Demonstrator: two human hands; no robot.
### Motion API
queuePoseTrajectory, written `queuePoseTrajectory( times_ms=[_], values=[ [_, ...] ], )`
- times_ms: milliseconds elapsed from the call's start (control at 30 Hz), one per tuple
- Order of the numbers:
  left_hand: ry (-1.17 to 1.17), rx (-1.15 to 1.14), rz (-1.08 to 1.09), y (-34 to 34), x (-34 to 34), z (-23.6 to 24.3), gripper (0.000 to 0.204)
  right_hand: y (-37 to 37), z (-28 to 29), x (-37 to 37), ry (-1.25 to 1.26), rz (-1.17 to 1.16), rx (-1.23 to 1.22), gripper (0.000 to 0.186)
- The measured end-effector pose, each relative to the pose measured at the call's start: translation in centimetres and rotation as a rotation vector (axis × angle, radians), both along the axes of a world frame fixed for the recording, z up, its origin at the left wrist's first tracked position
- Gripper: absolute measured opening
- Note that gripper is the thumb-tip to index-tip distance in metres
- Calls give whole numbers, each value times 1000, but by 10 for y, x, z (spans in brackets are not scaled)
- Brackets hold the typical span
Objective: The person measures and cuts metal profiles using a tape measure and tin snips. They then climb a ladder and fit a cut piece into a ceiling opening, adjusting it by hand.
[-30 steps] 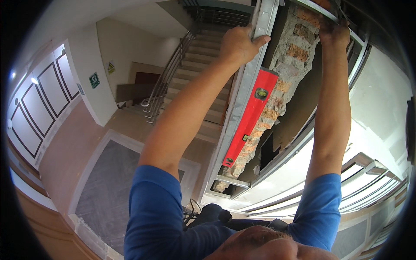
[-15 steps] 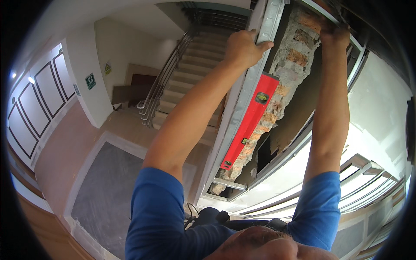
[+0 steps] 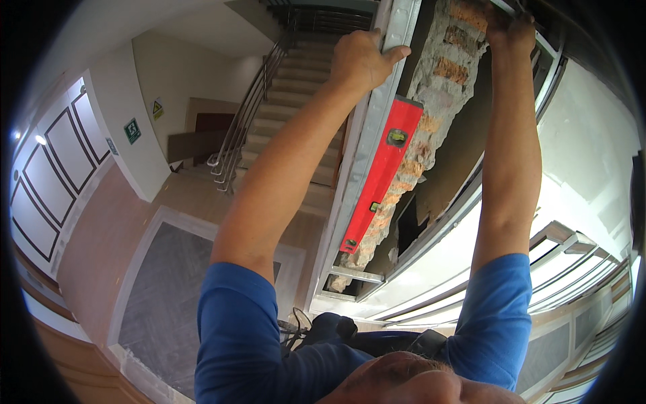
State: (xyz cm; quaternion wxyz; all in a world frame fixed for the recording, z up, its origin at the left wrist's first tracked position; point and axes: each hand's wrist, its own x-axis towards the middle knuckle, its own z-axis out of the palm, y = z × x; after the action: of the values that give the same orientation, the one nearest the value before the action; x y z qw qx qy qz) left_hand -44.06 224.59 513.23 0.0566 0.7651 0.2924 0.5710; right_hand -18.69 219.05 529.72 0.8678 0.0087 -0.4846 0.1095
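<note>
My left hand (image 3: 363, 62) grips the edge of an upright galvanized metal stud (image 3: 402, 30), thumb stretched over its face and fingers wrapped behind. Below that hand, a red spirit level (image 3: 382, 172) lies lengthwise along the stud, its vials showing; neither hand touches it. My right hand (image 3: 510, 34) is raised to the upper right, by a thin metal frame piece (image 3: 548, 46). Its fingers are curled and partly lost in shadow, so what they hold is unclear. Between my arms, a rough strip of broken brick and mortar (image 3: 449, 71) shows inside the framed opening.
A short metal crosspiece (image 3: 356, 275) spans the bottom of the opening. Left of the stud, stairs (image 3: 286, 101) climb beside a metal handrail (image 3: 235, 138). Grey flooring (image 3: 168, 289) lies below left. White wall board (image 3: 585, 135) stands on the right.
The whole view has shifted, so the stud, level and hands sit slightly higher and further left. Both hands keep about the same places on the frame; the level stays against the stud.
</note>
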Motion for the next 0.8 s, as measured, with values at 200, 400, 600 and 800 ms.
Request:
queuePoseTrajectory(
  times_ms=[200, 400, 600, 800],
  values=[
    [-2, 17, 25, 5, 1, 0, 90, 2, 3, 19, -195, 47, -72, 33],
    [-26, 35, 10, 1, 7, -4, 85, 3, -3, 18, -30, -17, -88, 31],
    [39, -59, 17, -16, 7, 3, 72, 4, 0, 27, 28, 59, -79, 26],
    [-3, -47, 20, -27, 18, 12, 86, -12, 12, 29, 55, 65, -46, 24]
  ],
)
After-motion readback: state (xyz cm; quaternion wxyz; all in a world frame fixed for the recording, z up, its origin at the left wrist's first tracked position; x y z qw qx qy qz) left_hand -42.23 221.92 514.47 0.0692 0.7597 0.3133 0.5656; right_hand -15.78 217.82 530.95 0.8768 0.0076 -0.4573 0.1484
